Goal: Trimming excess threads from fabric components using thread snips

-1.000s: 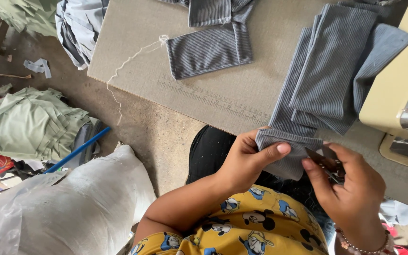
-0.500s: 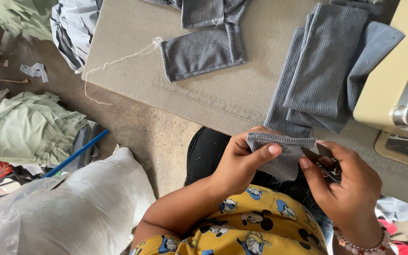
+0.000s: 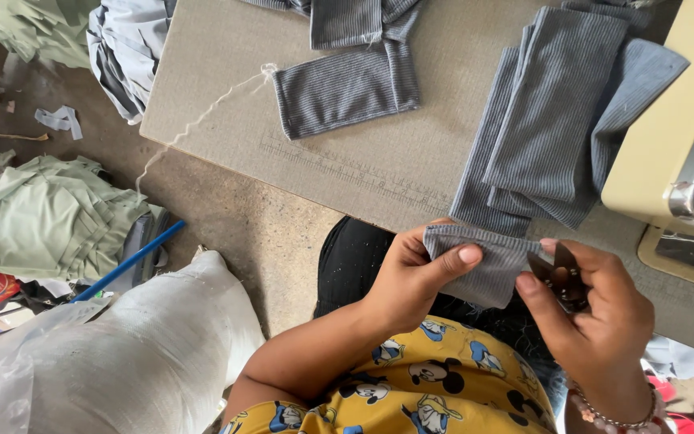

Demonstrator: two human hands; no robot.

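Grey ribbed fabric is the material in hand. Head view: a small folded grey ribbed piece is held in the lower centre of the frame, directly between the two hands and touching both. Its long axis runs roughly left to right across the frame. The left hand is closed on the piece's left end, thumb pressed on top and fingers curled beneath. The right hand is closed around small dark metal thread snips, whose tip is placed at the piece's right edge; whether the blades are parted cannot be told. Both hands are equally near the piece.

A stack of grey ribbed strips lies just above the hands on the beige work table. A single folded grey piece lies at upper centre, well apart. A cream sewing machine occupies the right edge.
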